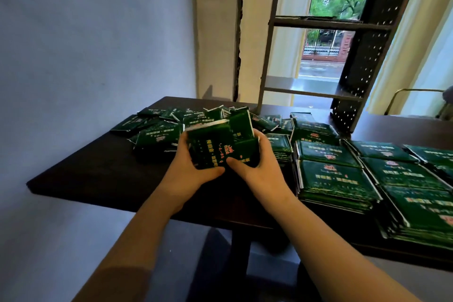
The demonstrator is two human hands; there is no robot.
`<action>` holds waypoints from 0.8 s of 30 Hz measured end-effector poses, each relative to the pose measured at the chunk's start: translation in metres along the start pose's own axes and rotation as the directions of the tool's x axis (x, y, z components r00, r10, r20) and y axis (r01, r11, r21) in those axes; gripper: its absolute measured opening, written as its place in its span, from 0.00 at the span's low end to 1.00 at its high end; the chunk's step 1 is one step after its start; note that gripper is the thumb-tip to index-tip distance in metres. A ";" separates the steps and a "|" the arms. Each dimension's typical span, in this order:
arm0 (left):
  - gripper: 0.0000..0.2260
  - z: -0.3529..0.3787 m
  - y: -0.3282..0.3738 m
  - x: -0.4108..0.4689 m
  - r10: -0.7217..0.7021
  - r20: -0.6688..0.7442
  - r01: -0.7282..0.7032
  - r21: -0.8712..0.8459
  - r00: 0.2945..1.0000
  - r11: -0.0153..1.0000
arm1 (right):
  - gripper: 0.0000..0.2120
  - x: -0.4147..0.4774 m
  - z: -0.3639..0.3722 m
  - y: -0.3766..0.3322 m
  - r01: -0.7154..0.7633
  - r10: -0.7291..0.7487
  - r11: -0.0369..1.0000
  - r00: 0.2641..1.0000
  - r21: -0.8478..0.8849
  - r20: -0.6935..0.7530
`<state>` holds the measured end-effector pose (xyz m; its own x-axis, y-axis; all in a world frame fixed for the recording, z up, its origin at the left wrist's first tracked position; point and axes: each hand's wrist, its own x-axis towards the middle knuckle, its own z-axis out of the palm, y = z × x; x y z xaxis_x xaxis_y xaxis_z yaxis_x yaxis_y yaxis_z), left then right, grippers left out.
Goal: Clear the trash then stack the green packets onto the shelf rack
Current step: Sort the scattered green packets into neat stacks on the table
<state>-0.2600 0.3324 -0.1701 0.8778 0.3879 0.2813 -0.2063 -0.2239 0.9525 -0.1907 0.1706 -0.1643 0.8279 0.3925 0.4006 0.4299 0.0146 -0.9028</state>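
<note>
Green foil packets [215, 147] clamped between left hand [193, 164] and right hand [259, 164]; grey metal shelf rack [313, 93] stands beyond, up right.

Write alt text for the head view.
Left hand and right hand grip a bundle of glossy dark green packets over a dark table. A loose heap lies behind, neat stacks to the right, a grey metal shelf rack beyond.

I count one left hand [193, 165] and one right hand [259, 167], one table [98, 179], and one shelf rack [367, 56] with two shelf boards [328, 23] showing. The green packets [404, 174] are too many to number singly: one loose heap [157, 135], one bundle [215, 147] gripped in both hands, and at least six neat stacks [335, 179].
</note>
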 end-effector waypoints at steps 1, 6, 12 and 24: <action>0.42 0.001 -0.001 0.000 0.007 -0.001 -0.007 0.025 1.000 1.000 | 0.32 0.000 0.000 0.002 0.000 -0.001 1.000 1.000 -0.009 -0.001; 0.44 0.003 -0.002 0.001 0.085 -0.038 -0.083 0.060 0.996 0.995 | 0.34 0.001 -0.001 0.008 -0.004 0.004 0.999 1.000 -0.038 -0.002; 0.47 0.006 0.001 0.002 0.050 -0.043 -0.046 0.086 0.998 0.995 | 0.35 0.003 -0.002 0.011 -0.065 0.065 0.998 0.998 0.009 0.010; 0.32 0.003 -0.004 0.000 0.099 -0.042 -0.097 0.050 0.994 0.994 | 0.34 0.001 -0.003 0.012 -0.023 0.025 0.999 0.996 -0.022 0.082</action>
<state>-0.2577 0.3312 -0.1742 0.8340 0.4008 0.3792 -0.2688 -0.3050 0.9136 -0.1841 0.1686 -0.1743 0.8060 0.4667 0.3641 0.4186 -0.0145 -0.9080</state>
